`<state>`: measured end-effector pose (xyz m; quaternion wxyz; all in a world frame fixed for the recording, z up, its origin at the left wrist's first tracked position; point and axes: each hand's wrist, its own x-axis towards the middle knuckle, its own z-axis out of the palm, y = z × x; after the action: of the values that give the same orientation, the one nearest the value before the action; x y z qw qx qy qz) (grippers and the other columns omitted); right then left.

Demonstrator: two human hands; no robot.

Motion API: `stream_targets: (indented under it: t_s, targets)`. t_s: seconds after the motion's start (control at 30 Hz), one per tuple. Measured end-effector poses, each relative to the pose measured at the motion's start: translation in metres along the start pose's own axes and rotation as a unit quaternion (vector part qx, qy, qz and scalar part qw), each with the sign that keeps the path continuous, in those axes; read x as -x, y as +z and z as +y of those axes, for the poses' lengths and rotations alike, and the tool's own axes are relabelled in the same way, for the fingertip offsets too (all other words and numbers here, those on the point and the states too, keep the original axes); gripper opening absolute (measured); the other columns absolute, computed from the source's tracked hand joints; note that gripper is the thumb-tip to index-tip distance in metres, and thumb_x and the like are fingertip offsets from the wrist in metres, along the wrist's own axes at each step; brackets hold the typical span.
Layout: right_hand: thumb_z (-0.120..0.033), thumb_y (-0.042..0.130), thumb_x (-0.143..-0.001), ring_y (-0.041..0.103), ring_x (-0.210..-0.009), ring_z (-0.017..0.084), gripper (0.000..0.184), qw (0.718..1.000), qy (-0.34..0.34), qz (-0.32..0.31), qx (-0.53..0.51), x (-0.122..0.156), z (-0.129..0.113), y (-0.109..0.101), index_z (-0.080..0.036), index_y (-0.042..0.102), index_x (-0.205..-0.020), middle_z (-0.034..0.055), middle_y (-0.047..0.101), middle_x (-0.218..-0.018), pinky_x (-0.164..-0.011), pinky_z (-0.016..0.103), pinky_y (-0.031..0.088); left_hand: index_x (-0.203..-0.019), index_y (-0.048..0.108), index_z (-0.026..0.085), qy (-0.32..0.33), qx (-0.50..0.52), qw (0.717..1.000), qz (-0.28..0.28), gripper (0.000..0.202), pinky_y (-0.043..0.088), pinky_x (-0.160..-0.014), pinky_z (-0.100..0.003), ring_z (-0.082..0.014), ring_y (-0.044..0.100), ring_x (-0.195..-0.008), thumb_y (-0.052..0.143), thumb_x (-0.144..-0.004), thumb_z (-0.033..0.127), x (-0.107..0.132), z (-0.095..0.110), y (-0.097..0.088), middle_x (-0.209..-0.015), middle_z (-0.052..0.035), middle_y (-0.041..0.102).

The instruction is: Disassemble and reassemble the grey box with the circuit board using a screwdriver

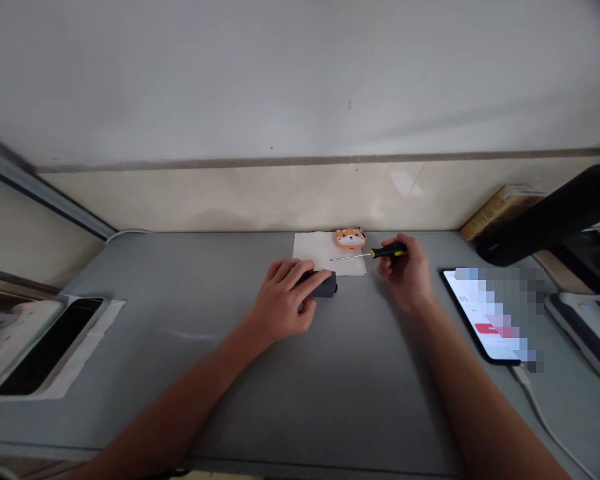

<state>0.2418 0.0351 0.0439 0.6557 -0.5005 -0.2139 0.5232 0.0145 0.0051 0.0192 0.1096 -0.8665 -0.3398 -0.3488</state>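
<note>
My left hand (286,300) is wrapped round a small dark grey box-shaped block (325,285) on the desk, its fingers over the top and thumb at the near side. A small black knob sticks out at the block's right end. In my right hand (411,273) is a screwdriver (390,250) with a black and yellow handle. Its thin metal shaft points left, the tip above a white paper sheet (313,247) and apart from the block. On the sheet's far right corner sits an orange animal-face case (350,239).
A lit phone (480,320) with a cable lies right, near a power strip (587,320). A black cylinder (545,217) leans beside a book (500,210). At left, a dark phone (53,347) lies on white paper. The wall (230,197) bounds the grey desk (180,293).
</note>
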Motion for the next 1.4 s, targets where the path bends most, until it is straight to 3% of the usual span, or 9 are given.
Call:
stream_targets:
  t_s: [0.2,0.33,0.47,0.6,0.77,0.97,1.4]
  targets:
    - [-0.038,0.060,-0.076,0.037,-0.037,0.007,0.026,1.000,-0.007,-0.002,0.000,0.001,-0.003,0.000,-0.018,0.065,-0.060,-0.0039,0.045,-0.041,-0.037,0.020,0.029,-0.124,0.065,0.020,0.019,0.055,0.998,0.006,0.048,0.052,-0.090,-0.039,-0.0231,0.066,-0.099,0.049,-0.083,0.002,0.002,0.001,0.001,-0.109,-0.0082,0.070]
    - [-0.039,0.060,-0.077,0.037,-0.037,0.007,0.027,1.000,-0.011,0.001,-0.002,0.000,-0.005,-0.002,-0.018,0.064,-0.061,-0.0039,0.045,-0.042,-0.038,0.021,0.029,-0.125,0.064,0.022,0.006,0.150,0.988,0.023,0.047,0.054,-0.091,-0.038,-0.0216,0.068,-0.103,0.047,-0.086,0.001,0.003,0.002,0.002,-0.114,-0.0077,0.071]
    - [-0.039,0.061,-0.077,0.038,-0.038,0.007,0.024,1.000,-0.018,0.003,-0.008,-0.001,-0.005,-0.004,-0.019,0.062,-0.063,-0.0042,0.046,-0.043,-0.038,0.022,0.030,-0.115,0.067,0.021,-0.112,0.264,0.956,0.063,0.034,0.055,-0.089,-0.034,-0.0196,0.068,-0.100,0.045,-0.093,0.007,0.005,-0.003,0.005,-0.109,-0.0079,0.072]
    - [-0.041,0.063,-0.076,0.038,-0.038,0.008,0.024,0.999,-0.031,-0.006,-0.010,-0.003,-0.004,-0.008,-0.020,0.062,-0.065,-0.0047,0.047,-0.044,-0.039,0.023,0.030,-0.103,0.069,0.022,-0.253,0.363,0.894,0.072,0.024,0.053,-0.075,-0.030,-0.0178,0.065,-0.083,0.049,-0.091,0.018,0.005,-0.014,0.010,-0.090,-0.0041,0.069]
    - [-0.040,0.063,-0.075,0.037,-0.038,0.007,0.023,0.999,-0.035,-0.006,-0.016,-0.003,-0.006,-0.007,-0.020,0.061,-0.063,-0.0044,0.047,-0.045,-0.039,0.023,0.029,-0.093,0.072,0.023,-0.313,0.419,0.851,0.049,0.020,0.048,-0.070,-0.029,-0.0177,0.061,-0.078,0.053,-0.086,0.025,0.003,-0.019,0.011,-0.083,-0.0025,0.067]
    - [-0.040,0.063,-0.076,0.039,-0.038,0.007,0.024,0.999,-0.030,0.011,-0.008,-0.002,-0.008,-0.007,-0.019,0.062,-0.063,-0.0043,0.047,-0.045,-0.039,0.021,0.030,-0.084,0.069,0.023,-0.337,0.418,0.843,0.039,0.015,0.049,-0.074,-0.031,-0.0189,0.062,-0.082,0.056,-0.083,0.029,0.001,-0.018,0.011,-0.086,-0.0032,0.069]
    - [-0.045,0.069,-0.070,0.040,-0.039,0.007,0.026,0.999,-0.042,0.002,0.007,-0.003,-0.001,-0.005,-0.021,0.060,-0.063,-0.0039,0.051,-0.049,-0.038,0.023,0.028,-0.086,0.067,0.023,-0.317,0.397,0.861,0.001,0.016,0.052,-0.076,-0.033,-0.0194,0.063,-0.083,0.052,-0.088,0.029,0.001,-0.022,0.009,-0.089,-0.0037,0.071]
